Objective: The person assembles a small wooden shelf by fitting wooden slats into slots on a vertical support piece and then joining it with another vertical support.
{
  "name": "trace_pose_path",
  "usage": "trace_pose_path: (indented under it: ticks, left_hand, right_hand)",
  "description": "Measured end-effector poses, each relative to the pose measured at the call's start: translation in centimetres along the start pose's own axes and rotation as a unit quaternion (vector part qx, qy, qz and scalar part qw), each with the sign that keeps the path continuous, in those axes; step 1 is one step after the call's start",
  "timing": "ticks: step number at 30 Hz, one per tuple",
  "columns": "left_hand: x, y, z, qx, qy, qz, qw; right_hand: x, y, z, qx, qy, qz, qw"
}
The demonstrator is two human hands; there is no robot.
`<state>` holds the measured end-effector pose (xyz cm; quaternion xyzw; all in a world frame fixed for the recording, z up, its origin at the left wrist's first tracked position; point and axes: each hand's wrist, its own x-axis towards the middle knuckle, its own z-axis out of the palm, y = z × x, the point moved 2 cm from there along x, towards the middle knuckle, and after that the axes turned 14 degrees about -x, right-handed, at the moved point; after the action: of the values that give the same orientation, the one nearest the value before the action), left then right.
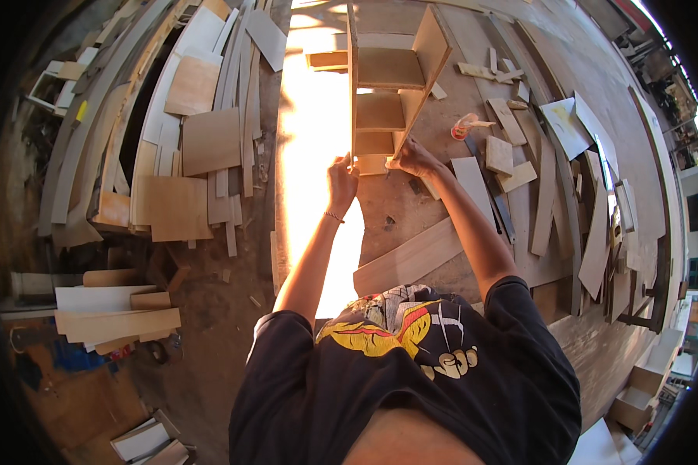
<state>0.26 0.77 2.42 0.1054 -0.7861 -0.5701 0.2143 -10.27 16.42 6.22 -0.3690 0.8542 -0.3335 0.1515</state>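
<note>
A narrow wooden shelf unit (392,68) stands ahead of me, its open compartments facing me between two long side panels. My left hand (343,184) is closed at the near end of the left side panel, in bright sunlight. The near end of the right side panel is in the grip of my right hand (414,160), fingers wrapped round its corner. My fingertips are partly hidden, so any small thing in them cannot be made out. To the right of the unit sits a small red and white pot (462,129) with a stick or brush across it.
Long boards and square panels (212,142) lie stacked at the left. Wood offcuts (499,156) and strips cover the right side. One wide board (407,256) lies slantwise in front of me. More cut pieces (116,318) are piled at the lower left.
</note>
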Motion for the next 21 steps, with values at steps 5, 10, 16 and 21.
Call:
trace_pose_path:
  ticks: [5, 10, 16, 21]
  left_hand:
    - [-0.4, -1.2, -0.1, -0.046, 0.006, -0.006, 0.999]
    - [0.6, -4.3, 0.1, -0.033, -0.079, 0.025, 0.996]
    - [1.4, -11.2, -1.6, -0.078, -0.14, -0.086, 0.983]
    - [3.4, -6.6, -1.9, 0.03, -0.207, 0.049, 0.977]
  right_hand:
    - [0.1, -0.6, 0.4, -0.013, 0.002, -0.011, 1.0]
    - [-0.2, 0.4, 1.1, 0.001, 0.038, 0.01, 0.999]
    - [0.5, 1.2, 1.6, -0.087, -0.059, 0.037, 0.994]
    - [0.3, 1.9, 1.3, -0.058, -0.059, 0.035, 0.996]
